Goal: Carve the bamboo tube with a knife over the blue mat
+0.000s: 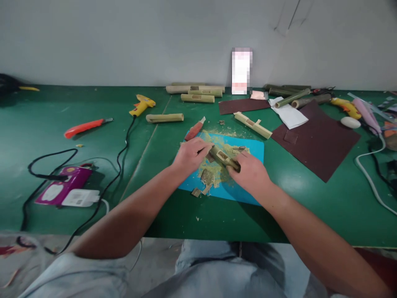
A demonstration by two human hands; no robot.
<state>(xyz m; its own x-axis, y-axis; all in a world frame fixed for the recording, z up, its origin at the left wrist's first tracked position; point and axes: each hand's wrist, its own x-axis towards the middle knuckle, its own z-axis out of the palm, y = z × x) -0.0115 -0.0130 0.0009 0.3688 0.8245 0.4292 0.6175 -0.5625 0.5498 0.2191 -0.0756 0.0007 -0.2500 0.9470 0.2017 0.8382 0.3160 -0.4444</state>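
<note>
A short bamboo tube (228, 161) with a rectangular window cut in its side is held at a slant above a blue mat (256, 149). My right hand (252, 171) is wrapped around its near end. At the far end, my left hand (191, 156) has its fingers pinched together against the tube; a small brownish bit shows below them, too unclear to name. Pale shavings (214, 174) and bamboo chips (196, 192) cover much of the mat. Just beyond my left hand lies a red-handled knife (194, 129).
Several cut bamboo tubes (197, 98) line the back, near an upright phone (242, 72). Brown sheets (322, 140) lie to the right. Leftward are a yellow glue gun (142, 105), a red-orange cutter (85, 127), a purple power strip (63, 186) and a loose black cord (119, 161).
</note>
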